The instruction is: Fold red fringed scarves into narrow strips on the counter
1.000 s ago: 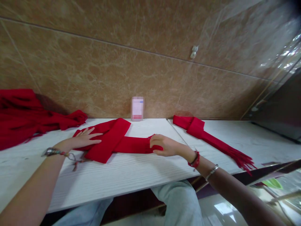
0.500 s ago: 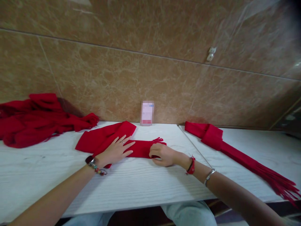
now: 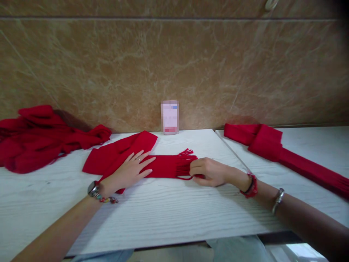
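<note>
White wood-grain surface [image 3: 152, 214] under a marbled brown tile wall [image 3: 136, 72]: work looks partway along

On the surface, in front of the person, lies a flat red cloth scarf with a fringed end [image 3: 166, 166]. Its left part is folded over at an angle and its straight tail runs rightward. The left hand [image 3: 129, 173] is spread wide, palm down, on the fold and the start of the tail. The right hand [image 3: 208, 171] is narrow, fingers curled around the tips of the fringe.

To the right, a second folded red scarf with a long tail [image 3: 268, 142] lies untouched; its shaping appears done, its fringe cut off by the picture's edge. The middle scarf seems mostly laid out, with the fringe apparently the part left: some strands lie straight, while a few stray upward. At the left, a loose, rumpled heap of red cloth [image 3: 38, 145] looks not yet dealt with; how many pieces it holds cannot be told.

A small pale upright panel, blurred out [image 3: 170, 117], leans by the wall, behind the scarf and apart from it. Nothing seems to block the hands, though the left hand and forearm hide part of the fold and the right fingers cover the fringe tips.
</note>
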A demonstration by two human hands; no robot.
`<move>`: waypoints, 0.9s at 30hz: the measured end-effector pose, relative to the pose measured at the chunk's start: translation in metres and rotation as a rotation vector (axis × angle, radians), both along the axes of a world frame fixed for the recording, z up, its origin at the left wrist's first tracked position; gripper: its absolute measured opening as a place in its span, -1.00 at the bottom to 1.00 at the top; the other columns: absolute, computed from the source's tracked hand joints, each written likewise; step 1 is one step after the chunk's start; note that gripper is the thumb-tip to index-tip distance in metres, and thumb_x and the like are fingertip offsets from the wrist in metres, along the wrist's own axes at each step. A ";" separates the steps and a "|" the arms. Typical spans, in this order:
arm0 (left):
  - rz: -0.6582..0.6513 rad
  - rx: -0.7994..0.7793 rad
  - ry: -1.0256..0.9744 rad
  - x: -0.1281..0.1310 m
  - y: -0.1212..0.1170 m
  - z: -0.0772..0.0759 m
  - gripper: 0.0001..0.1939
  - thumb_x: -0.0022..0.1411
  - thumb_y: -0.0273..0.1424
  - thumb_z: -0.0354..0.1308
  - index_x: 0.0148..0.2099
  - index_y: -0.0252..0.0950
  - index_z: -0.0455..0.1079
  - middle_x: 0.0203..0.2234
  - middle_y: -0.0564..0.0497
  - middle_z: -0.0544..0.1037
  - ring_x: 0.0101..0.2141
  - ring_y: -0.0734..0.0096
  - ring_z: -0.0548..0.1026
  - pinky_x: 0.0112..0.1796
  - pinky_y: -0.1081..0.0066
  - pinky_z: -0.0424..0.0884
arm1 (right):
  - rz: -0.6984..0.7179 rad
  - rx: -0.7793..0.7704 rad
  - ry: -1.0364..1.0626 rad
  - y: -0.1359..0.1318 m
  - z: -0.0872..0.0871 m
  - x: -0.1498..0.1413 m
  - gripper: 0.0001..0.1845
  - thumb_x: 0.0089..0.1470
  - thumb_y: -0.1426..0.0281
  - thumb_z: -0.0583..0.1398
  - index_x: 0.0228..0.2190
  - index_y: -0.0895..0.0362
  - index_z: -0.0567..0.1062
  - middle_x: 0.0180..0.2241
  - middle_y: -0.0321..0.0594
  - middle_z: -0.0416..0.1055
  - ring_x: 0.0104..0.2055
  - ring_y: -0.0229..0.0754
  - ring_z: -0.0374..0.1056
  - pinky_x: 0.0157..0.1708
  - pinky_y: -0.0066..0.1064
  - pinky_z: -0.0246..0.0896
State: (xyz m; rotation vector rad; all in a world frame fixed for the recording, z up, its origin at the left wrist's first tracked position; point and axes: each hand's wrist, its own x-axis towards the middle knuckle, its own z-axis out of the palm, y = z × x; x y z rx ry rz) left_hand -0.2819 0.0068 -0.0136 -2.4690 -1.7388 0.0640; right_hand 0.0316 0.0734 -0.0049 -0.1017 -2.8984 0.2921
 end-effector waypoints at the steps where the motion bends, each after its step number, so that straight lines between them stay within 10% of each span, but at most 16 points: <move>1: -0.002 -0.005 0.008 0.000 0.000 0.001 -0.48 0.30 -0.06 -0.22 0.24 -0.06 0.06 0.23 -0.01 0.07 0.22 0.13 -0.02 0.13 0.08 -0.04 | -0.012 -0.018 0.006 0.002 0.001 0.003 -0.87 0.10 0.45 0.03 -0.41 0.15 0.36 -0.45 -0.21 0.34 -0.41 -0.25 0.20 -0.39 -0.42 0.13; 9: -0.010 0.010 0.018 0.003 -0.002 0.001 -0.47 0.30 -0.06 -0.24 0.25 -0.06 0.04 0.23 -0.02 0.09 0.22 0.12 -0.02 0.13 0.08 -0.05 | -0.212 0.006 0.349 0.008 0.008 0.006 -0.86 0.12 0.43 0.04 -0.30 0.15 0.38 -0.31 -0.12 0.35 -0.26 -0.20 0.27 -0.28 -0.35 0.23; 17: -0.013 -0.003 0.006 0.002 -0.002 0.001 -0.49 0.30 -0.09 -0.22 0.25 -0.07 0.05 0.23 -0.01 0.08 0.22 0.12 -0.03 0.13 0.07 -0.05 | -0.029 0.007 0.025 0.015 -0.002 -0.044 -0.85 0.10 0.35 0.08 -0.35 0.18 0.38 -0.31 -0.11 0.35 -0.24 -0.15 0.23 -0.18 -0.27 0.19; 27: -0.005 -0.019 0.002 0.003 -0.002 0.001 -0.47 0.30 -0.07 -0.22 0.26 -0.07 0.01 0.23 -0.01 0.06 0.22 0.10 -0.04 0.14 0.07 -0.08 | -0.166 0.008 -0.065 0.022 0.012 0.037 -0.85 0.11 0.39 0.04 -0.37 0.15 0.40 -0.37 -0.17 0.34 -0.31 -0.20 0.26 -0.28 -0.36 0.19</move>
